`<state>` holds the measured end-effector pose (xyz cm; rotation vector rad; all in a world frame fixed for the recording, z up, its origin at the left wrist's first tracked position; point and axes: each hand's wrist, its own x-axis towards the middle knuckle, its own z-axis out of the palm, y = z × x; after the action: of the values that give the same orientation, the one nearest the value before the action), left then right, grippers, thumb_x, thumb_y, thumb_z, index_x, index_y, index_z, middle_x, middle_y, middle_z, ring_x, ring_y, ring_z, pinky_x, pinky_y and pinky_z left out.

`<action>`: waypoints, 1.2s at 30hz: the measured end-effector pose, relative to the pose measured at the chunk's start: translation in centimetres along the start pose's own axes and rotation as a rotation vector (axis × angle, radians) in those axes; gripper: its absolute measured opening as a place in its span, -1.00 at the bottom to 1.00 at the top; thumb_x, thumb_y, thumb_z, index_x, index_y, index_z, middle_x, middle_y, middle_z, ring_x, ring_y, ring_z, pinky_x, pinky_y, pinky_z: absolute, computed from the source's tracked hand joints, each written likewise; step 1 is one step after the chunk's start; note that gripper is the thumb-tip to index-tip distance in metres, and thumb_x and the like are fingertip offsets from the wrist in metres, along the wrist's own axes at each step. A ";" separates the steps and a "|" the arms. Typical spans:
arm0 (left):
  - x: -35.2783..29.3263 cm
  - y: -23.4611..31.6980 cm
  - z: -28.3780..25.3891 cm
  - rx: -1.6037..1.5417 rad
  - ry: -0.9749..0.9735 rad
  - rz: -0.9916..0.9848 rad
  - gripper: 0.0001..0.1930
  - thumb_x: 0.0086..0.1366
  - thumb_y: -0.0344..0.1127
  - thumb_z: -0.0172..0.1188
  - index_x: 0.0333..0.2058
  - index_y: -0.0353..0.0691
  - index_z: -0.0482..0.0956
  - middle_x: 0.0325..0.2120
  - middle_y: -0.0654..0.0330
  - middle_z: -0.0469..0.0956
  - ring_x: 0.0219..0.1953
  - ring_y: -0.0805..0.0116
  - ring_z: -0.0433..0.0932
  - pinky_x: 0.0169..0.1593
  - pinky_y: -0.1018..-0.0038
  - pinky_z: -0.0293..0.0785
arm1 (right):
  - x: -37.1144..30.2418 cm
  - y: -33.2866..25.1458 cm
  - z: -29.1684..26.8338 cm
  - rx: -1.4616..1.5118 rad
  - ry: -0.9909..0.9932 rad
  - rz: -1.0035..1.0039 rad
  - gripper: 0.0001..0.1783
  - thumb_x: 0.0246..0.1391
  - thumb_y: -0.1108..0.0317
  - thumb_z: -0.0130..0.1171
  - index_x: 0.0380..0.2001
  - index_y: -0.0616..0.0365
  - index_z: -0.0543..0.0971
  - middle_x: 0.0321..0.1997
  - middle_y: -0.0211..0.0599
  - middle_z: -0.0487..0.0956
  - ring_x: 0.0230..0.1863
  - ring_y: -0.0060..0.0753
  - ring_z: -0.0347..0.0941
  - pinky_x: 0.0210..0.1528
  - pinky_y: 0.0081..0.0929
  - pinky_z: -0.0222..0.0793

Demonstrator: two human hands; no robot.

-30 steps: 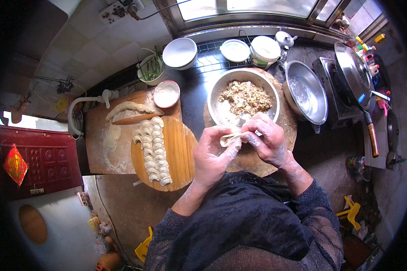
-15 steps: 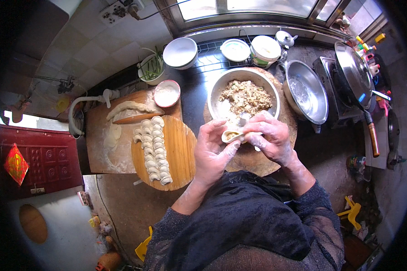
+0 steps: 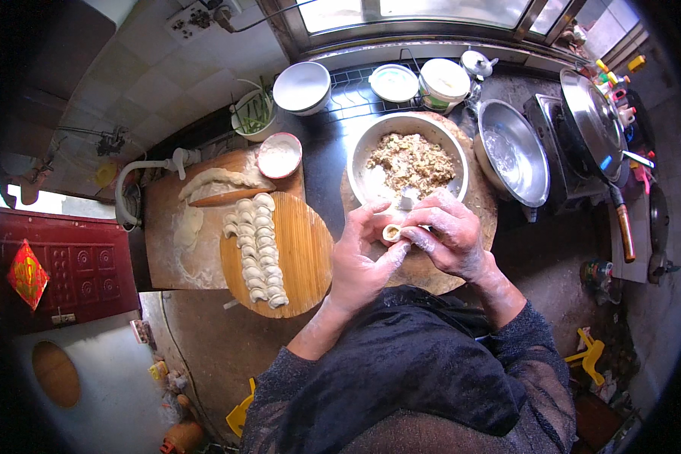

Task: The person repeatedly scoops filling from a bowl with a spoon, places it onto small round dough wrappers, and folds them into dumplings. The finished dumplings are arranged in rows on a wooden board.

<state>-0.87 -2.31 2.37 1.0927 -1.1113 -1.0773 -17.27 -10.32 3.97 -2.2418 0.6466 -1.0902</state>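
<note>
Between my floury fingertips is a partly folded dumpling (image 3: 391, 232), with a bit of filling showing in its opening. My left hand (image 3: 362, 250) pinches it from the left, and my right hand (image 3: 448, 236) pinches its right edge. Just beyond my hands, a large bowl (image 3: 360, 145) holds chopped filling (image 3: 414, 162). A pale utensil (image 3: 408, 198) pokes out above my right fingers, and what it is I cannot make out. To the left, folded dumplings (image 3: 265, 242) stand in rows on a round wooden board (image 3: 303, 261).
On the floured board (image 3: 159, 246) at left lie a dough roll (image 3: 218, 181) and a rolling pin (image 3: 231, 197), near a small bowl of flour (image 3: 279, 157). A steel basin (image 3: 512, 153) stands right of the filling bowl, beside a stove (image 3: 550, 144) with a lidded pan.
The dumpling's opening has become smaller and rounder as my fingers draw its edges together. My left hand has shifted slightly to the right.
</note>
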 end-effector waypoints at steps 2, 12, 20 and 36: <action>0.0 -0.1 0.1 0.006 0.015 0.010 -0.37 0.18 -0.65 0.27 0.21 -0.26 0.26 -0.11 0.13 0.55 -0.06 0.43 0.54 0.02 0.50 0.49 | -0.3 0.6 0.1 -0.004 0.014 -0.007 -0.77 -0.04 0.38 0.38 -0.25 0.13 0.67 -0.31 -0.30 0.59 -0.25 -0.22 0.53 -0.18 -0.32 0.43; 0.1 -0.4 0.0 0.208 0.013 0.020 -0.34 0.12 -0.62 0.29 0.21 -0.24 0.30 -0.20 0.15 0.61 -0.20 0.48 0.56 -0.10 0.55 0.50 | -0.1 0.3 0.1 -0.031 -0.014 -0.025 -0.77 -0.02 0.41 0.34 -0.23 0.09 0.65 -0.32 -0.29 0.56 -0.27 -0.20 0.50 -0.20 -0.32 0.38; 0.2 0.3 -0.1 0.303 -0.019 0.004 -0.32 0.04 -0.61 0.28 0.20 -0.25 0.33 -0.21 0.15 0.58 -0.20 0.47 0.57 -0.12 0.53 0.52 | -0.1 0.3 0.8 -0.041 -0.031 -0.045 -0.76 0.01 0.39 0.31 -0.20 0.07 0.63 -0.34 -0.27 0.54 -0.31 -0.21 0.46 -0.24 -0.28 0.34; 0.5 -0.4 -1.1 -0.309 -0.072 -0.353 -0.34 0.21 -0.57 0.30 0.24 -0.31 0.19 -0.27 0.11 0.58 -0.20 0.42 0.60 -0.04 0.52 0.55 | -1.2 1.4 0.5 0.493 -0.108 0.534 -0.81 0.34 0.31 0.01 -0.28 0.22 0.47 -0.42 -0.31 0.41 -0.32 -0.46 0.37 -0.24 -0.45 0.31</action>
<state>0.24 -2.70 1.93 1.0281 -0.7868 -1.5215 -17.78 -10.44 2.07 -1.5688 0.7723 -0.7481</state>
